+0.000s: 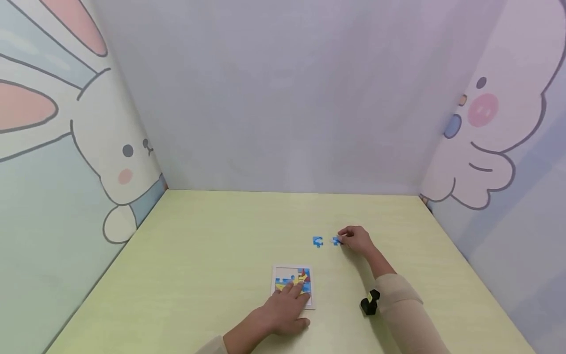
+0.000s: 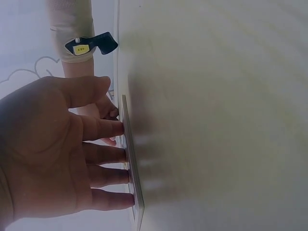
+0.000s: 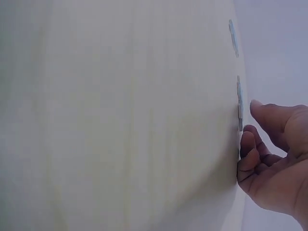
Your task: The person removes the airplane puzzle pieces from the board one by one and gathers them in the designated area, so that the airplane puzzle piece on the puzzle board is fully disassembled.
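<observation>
head: the left hand point(image 1: 286, 309) lies flattish, fingers straight, over a puzzle tray point(image 1: 285, 273) on the table point(image 1: 212, 255); the right hand point(image 1: 357, 239), half curled, reaches a blue piece point(image 1: 335, 241). left wrist: straight fingers meet the tray. right wrist: thumb and bent fingers part beside the piece; cannot tell whether it's pinched.

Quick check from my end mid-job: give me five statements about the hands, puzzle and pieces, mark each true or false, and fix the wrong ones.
1. The left hand rests on the puzzle board. True.
2. The puzzle is complete. False: in the head view, the board's upper-left part is unfilled.
3. The right hand is at a blue-and-white piece off the board. True.
4. Nothing lies left of that piece. False: in the head view, a second loose piece does.
5. The left hand's fingers are extended. True.
</observation>
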The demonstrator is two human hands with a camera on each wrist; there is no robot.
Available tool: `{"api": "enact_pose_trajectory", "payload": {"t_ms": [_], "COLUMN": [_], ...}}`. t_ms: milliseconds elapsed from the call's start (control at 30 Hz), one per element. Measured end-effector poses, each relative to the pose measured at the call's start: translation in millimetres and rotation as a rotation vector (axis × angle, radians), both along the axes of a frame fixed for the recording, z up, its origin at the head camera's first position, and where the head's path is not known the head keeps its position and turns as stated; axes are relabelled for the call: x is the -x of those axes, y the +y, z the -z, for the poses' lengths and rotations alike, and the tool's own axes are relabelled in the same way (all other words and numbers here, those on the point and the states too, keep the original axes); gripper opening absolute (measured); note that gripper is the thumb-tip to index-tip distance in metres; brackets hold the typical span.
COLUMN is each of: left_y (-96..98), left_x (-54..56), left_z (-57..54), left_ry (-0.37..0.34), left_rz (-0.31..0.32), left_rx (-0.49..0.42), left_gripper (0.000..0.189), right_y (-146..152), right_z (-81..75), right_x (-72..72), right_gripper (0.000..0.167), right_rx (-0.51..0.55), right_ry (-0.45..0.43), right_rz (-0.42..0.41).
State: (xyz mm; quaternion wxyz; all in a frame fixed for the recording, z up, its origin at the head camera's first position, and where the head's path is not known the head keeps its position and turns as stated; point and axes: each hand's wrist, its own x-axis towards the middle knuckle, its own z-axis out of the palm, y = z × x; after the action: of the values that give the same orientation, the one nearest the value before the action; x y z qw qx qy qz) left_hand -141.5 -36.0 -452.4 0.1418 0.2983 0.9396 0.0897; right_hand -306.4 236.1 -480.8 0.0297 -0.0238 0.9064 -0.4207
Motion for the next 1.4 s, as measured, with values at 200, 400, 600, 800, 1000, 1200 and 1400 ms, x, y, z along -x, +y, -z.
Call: {"api": "enact_pose_trajectory", "payload": {"t_ms": [200,400,600,800,1000,1200,1400], "left_y": [1.3,0.2,-2.3,-2.7,-3.7,-4.2,-3.5], "left_x": [-1.0,-1.6,-0.1,5.4,6.4,7.6,9.9], "left_z": [1.7,2.4,4.0,1.0,-0.1,2.1,-1.5], "left_ry": [-0.010,0.003,0.028,0.010,-0.008,-0.034,-0.092], "left_rz": [-0.009,-0.003,0.010,0.011,0.012,0.014,-0.002], "left_rx": [0.000,0.006,0.024,0.021,0.019,0.013,-0.004], "left_gripper": [0.056,0.054,0.052,0.052,0.054,0.055,0.055], "right_y": [0.5,-6.7,-16.7,-31.7,-47.3,-57.3,-69.8], "right_z": [1.8,-3.5,-8.7,-16.4,-14.1,-9.2,-5.8], "right_x": [-12.3,-30.6,-47.5,-63.2,-72.6,-78.9,-84.3], "right_gripper": [0.018,0.018,0.022,0.024,0.020,0.020,0.020], "right_rx": [0.037,0.082,0.190,0.258,0.282,0.268,0.238], "right_ry": [0.026,0.083,0.067,0.049,0.040,0.038,0.039], "right_rz": [-0.022,-0.097,-0.125,-0.124,-0.085,-0.087,-0.182]}}
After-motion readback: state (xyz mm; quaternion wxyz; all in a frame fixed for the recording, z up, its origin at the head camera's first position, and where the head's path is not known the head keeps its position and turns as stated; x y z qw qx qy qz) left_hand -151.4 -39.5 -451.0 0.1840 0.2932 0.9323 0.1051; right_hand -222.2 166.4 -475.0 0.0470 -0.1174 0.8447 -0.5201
